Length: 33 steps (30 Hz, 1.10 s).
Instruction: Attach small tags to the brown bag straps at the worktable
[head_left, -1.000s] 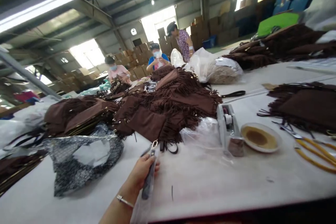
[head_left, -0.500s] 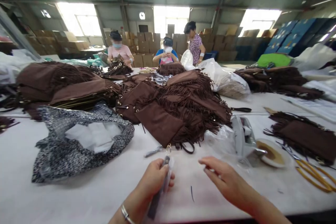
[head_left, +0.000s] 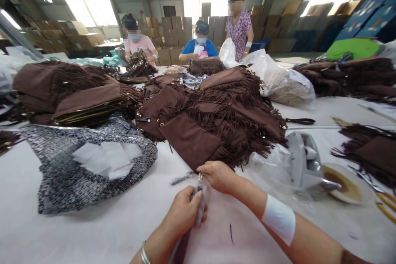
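Observation:
My left hand (head_left: 185, 206) is closed around a dark strap (head_left: 182, 245), part of which is wrapped in clear plastic. From its upper end sticks a gold-coloured metal clasp (head_left: 200, 178). The fingertips of my right hand (head_left: 218, 176) pinch at the top of this clasp, right by the lower corner of a flat brown bag (head_left: 192, 140). Whether the clasp is hooked to the bag is hidden by those fingers. Left of the clasp, a small plastic-wrapped piece (head_left: 181, 178) lies on the white table (head_left: 123, 231).
Brown fringed bags (head_left: 229, 107) are heaped mid-table, with more stacked left (head_left: 86, 99). A patterned cloth (head_left: 62, 189) holds white packets (head_left: 108, 159). On the right are a tape dispenser (head_left: 305, 161), a tape roll (head_left: 343, 183) and yellow-handled scissors (head_left: 386, 204). Three people work across the table.
My right hand has moved left and closed its fingertips at the metal clasp. My left hand keeps its hold on the strap. The view has tipped downward.

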Motion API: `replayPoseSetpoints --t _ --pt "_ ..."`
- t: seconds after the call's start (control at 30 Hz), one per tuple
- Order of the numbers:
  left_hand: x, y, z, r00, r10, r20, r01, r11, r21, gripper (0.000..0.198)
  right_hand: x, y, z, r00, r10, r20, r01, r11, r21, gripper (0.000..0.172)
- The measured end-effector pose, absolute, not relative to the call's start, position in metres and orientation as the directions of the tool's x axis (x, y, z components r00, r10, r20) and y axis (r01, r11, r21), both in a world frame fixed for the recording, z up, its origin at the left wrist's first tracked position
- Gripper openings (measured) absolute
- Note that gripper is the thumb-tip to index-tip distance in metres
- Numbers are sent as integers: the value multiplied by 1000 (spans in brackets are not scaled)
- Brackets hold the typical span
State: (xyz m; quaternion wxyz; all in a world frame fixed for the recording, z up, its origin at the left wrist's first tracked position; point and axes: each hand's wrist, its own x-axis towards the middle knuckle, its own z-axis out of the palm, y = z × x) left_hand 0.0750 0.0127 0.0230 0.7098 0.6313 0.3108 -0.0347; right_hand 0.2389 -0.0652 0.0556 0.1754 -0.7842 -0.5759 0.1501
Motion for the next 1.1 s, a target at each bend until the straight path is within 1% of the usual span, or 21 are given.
replayPoseSetpoints --t 0.07,0.2,0.37,0.5,0.67,0.73,0.8,0.87,0.93,1.0,1.03,1.1 --pt "81 13 21 803 361 -474 448 158 880 26 241 -66 53 290 957 -17 819 -257 -513 34" --pt "89 13 19 803 387 -454 452 100 886 26 244 -71 50 302 953 0 799 -253 -545 35" --pt "95 16 23 790 417 -450 430 146 891 29 246 -76 53 283 959 20 742 -206 -638 34" --pt "97 18 21 791 425 -440 420 145 896 33 244 -76 51 346 937 51 677 -212 -705 33" --pt "92 20 22 797 429 -426 419 116 901 37 236 -72 40 467 869 167 665 -220 -714 29" --pt "87 21 26 802 412 -433 416 137 899 38 234 -70 37 505 839 203 690 -250 -679 25" --pt "82 21 28 802 385 -456 430 158 889 38 233 -68 37 514 830 218 736 -295 -609 22" --pt "76 21 29 789 352 -503 469 183 864 36 232 -66 38 511 834 210 787 -355 -505 18" --pt "71 20 29 771 318 -551 497 239 834 33 231 -65 41 507 843 180 829 -419 -371 16" --pt "66 20 29 762 285 -582 496 321 807 33 232 -66 44 507 849 150 851 -465 -242 17" --pt "64 21 30 759 269 -594 492 362 792 34 232 -69 46 511 847 147 854 -481 -197 19" --pt "61 23 30 753 229 -617 492 427 759 36 231 -77 49 527 832 175 848 -501 -172 22"
